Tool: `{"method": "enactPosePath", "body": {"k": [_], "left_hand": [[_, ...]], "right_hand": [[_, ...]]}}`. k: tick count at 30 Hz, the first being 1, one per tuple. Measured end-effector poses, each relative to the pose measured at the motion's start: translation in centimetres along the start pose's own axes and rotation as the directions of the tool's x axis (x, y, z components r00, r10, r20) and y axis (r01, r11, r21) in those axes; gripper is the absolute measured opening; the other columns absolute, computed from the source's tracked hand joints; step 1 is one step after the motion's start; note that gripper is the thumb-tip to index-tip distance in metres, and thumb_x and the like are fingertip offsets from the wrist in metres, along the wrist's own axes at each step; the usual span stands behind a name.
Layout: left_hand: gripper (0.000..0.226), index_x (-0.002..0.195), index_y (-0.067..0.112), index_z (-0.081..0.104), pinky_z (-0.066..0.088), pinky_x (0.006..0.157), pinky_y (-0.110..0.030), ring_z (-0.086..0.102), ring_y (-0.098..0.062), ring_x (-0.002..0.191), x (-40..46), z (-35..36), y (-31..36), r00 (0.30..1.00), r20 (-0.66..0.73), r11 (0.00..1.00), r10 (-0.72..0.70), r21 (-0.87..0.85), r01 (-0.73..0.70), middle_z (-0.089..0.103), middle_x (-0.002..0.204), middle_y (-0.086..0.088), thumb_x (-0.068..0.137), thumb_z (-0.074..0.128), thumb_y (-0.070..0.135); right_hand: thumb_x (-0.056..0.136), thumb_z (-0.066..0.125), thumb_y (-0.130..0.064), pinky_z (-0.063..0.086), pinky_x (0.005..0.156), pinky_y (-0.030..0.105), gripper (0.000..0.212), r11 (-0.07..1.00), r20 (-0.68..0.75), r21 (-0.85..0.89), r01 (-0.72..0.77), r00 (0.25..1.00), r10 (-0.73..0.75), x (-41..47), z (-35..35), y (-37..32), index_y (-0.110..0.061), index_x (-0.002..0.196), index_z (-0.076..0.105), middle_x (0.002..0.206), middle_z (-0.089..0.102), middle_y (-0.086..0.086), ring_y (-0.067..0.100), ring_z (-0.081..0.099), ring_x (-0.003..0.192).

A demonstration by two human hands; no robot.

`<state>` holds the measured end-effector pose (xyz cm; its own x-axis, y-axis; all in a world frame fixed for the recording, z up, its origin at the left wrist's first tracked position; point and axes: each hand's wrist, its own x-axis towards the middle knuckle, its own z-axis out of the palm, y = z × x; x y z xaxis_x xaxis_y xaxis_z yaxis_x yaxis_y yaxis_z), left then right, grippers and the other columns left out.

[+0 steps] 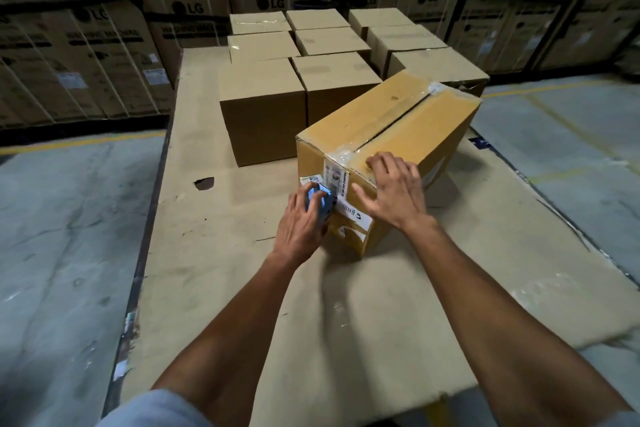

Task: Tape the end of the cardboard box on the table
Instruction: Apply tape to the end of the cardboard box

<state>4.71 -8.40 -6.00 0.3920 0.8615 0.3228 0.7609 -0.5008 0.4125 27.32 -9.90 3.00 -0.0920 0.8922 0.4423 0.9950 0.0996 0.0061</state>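
Pressing blue tape dispenser (320,201), gripped in left hand (299,229), against box (391,135) end at frame centre; right hand (394,191) flat, fingers spread, on top edge; bare table (346,305) below; clear tape over seam.

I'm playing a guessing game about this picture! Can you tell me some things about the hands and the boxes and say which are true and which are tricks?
1. The left hand holds a blue tape dispenser against the near end of the cardboard box. True.
2. The right hand is up in the air, touching nothing. False: it rests on the box's near top edge.
3. The other closed boxes sit behind it on the table. True.
4. The box lies open, flaps up. False: its flaps are down, with clear tape at both ends of the top seam.
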Motion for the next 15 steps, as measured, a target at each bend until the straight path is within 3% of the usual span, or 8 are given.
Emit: {"method": "enactPosePath", "body": {"k": [3, 6, 9, 11, 15], "left_hand": [[0.079, 0.150, 0.021, 0.039, 0.063, 0.097, -0.049, 0.046, -0.037, 0.141, -0.1, 0.3, -0.5, 0.999, 0.034, 1.000, 0.015, 0.010, -0.015, 0.030, 0.164, -0.010, 0.088, 0.088, 0.025], [0.076, 0.153, 0.018, 0.040, 0.062, 0.099, -0.051, 0.045, -0.038, 0.140, 0.3, 0.7, -0.8, 0.999, 0.041, 0.998, 0.033, 0.059, -0.035, 0.032, 0.164, -0.013, 0.092, 0.084, 0.027], [0.077, 0.158, 0.014, 0.038, 0.055, 0.104, -0.054, 0.042, -0.039, 0.139, 0.9, 1.0, -1.0, 0.995, 0.053, 0.991, 0.085, 0.096, -0.090, 0.032, 0.167, -0.013, 0.093, 0.079, 0.025], [0.083, 0.160, 0.013, 0.036, 0.053, 0.105, -0.054, 0.038, -0.040, 0.146, 1.1, 1.0, -0.9, 0.993, 0.074, 0.989, 0.096, 0.102, -0.103, 0.031, 0.170, -0.013, 0.090, 0.079, 0.023], [0.089, 0.160, 0.014, 0.034, 0.049, 0.102, -0.052, 0.029, -0.039, 0.158, 1.5, 0.9, -0.9, 0.988, 0.100, 0.987, 0.117, 0.095, -0.126, 0.028, 0.172, -0.012, 0.087, 0.083, 0.023]], "right_hand": [[0.095, 0.050, -0.064, 0.054, 0.093, 0.043, 0.061, 1.000, 0.038, 0.006, -0.005, 0.999, 0.004, 1.4, 0.0, -0.8, -0.016, 0.132, 0.050, 0.129, 0.057, 0.011, 0.023, 0.062, 0.107], [0.098, 0.054, -0.059, 0.049, 0.110, 0.047, 0.066, 0.998, 0.150, 0.050, -0.023, 0.989, 0.016, 3.0, 0.2, -1.4, -0.016, 0.147, 0.043, 0.147, 0.051, 0.014, 0.027, 0.059, 0.126], [0.102, 0.046, -0.061, 0.022, 0.129, 0.053, 0.078, 0.997, 0.300, 0.061, -0.051, 0.953, 0.030, 4.3, 0.8, -1.5, -0.019, 0.163, 0.023, 0.171, 0.025, 0.012, 0.029, 0.030, 0.157], [0.103, 0.038, -0.065, 0.008, 0.131, 0.054, 0.083, 0.998, 0.399, 0.051, -0.036, 0.917, 0.013, 5.1, 1.3, -1.3, -0.022, 0.167, 0.008, 0.176, 0.005, 0.007, 0.026, 0.009, 0.163], [0.096, 0.025, -0.080, 0.002, 0.130, 0.056, 0.096, 0.999, 0.495, 0.038, -0.015, 0.869, -0.006, 6.2, 1.8, -1.0, -0.024, 0.167, -0.005, 0.175, -0.009, 0.004, 0.024, -0.004, 0.162]]}}
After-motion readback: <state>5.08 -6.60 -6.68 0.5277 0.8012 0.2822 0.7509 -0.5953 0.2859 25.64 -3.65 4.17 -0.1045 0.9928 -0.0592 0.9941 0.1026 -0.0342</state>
